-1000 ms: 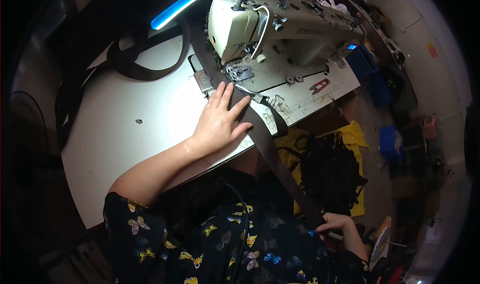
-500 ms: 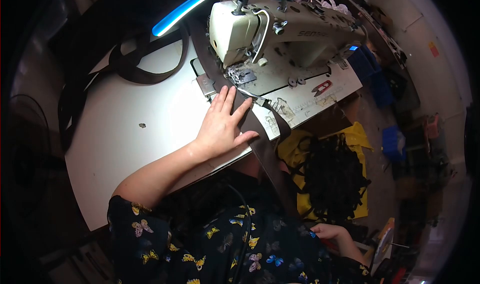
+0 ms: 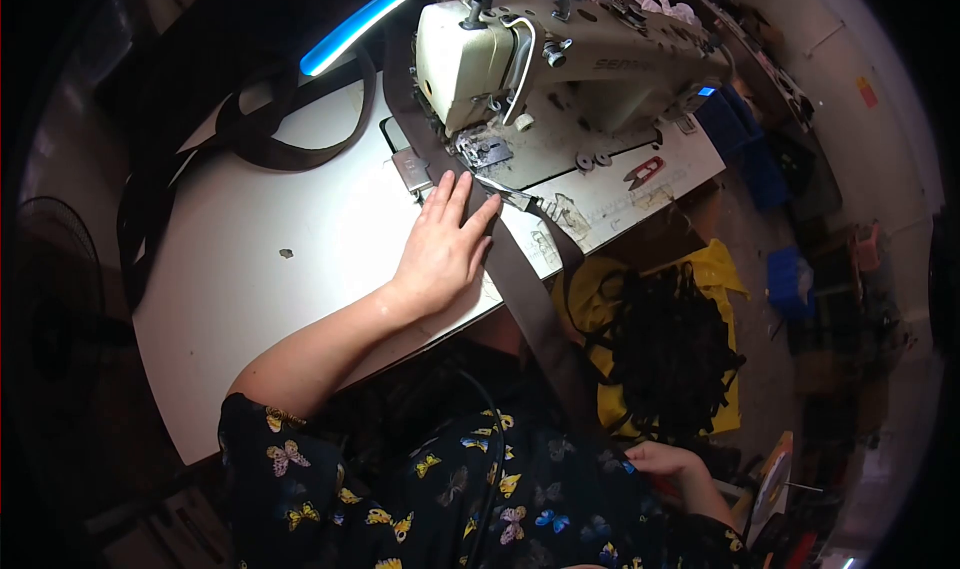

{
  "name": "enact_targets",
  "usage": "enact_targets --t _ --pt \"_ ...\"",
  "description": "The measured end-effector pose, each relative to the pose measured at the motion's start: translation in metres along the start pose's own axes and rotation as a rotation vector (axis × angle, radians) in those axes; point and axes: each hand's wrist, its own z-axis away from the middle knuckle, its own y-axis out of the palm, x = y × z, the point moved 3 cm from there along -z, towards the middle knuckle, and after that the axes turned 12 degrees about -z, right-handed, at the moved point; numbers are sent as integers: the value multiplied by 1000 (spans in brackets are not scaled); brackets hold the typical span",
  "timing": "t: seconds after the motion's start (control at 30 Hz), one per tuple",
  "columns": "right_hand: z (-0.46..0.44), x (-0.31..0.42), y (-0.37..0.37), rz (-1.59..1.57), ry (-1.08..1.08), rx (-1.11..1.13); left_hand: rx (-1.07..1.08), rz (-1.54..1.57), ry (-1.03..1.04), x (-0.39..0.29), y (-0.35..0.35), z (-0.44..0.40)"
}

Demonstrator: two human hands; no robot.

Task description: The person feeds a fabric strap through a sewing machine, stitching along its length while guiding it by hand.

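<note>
My left hand [image 3: 440,254] lies flat on a dark brown fabric strip [image 3: 520,279], its fingers stretched toward the needle area of a sewing machine [image 3: 580,59]. Under the presser foot [image 3: 482,151] and past a metal guide block [image 3: 412,169] runs the strip, which hangs off the table's front edge toward my lap. Beside my fingertips sits a shiny metal folder [image 3: 505,191], with a narrow dark band [image 3: 565,244] trailing from it. Low at the right, near my lap, my right hand [image 3: 668,459] is curled; whatever its fingers hold is hidden.
Red thread snips [image 3: 645,173] and two small bobbins [image 3: 592,161] rest on the white table [image 3: 230,279]. More dark strip [image 3: 300,154] loops at the left. A lit lamp [image 3: 360,29] hangs above. Below right, a dark heap [image 3: 670,354] lies on yellow cloth [image 3: 720,269].
My left thumb has drawn in from across the strip to beside the fingers. The hanging strip now shows wider and flatter over the table edge. My right hand has barely moved.
</note>
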Motion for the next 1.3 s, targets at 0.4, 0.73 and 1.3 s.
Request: enact_targets --t 0.4,0.73,1.3 --pt "-1 -1 -3 90 -17 -40 6 130 -46 -6 -20 -3" --pt "7 12 12 62 -135 -84 -6 149 -67 -5 -19 -3" --pt "8 15 15 43 -69 -82 -5 121 -55 -5 -16 -2"
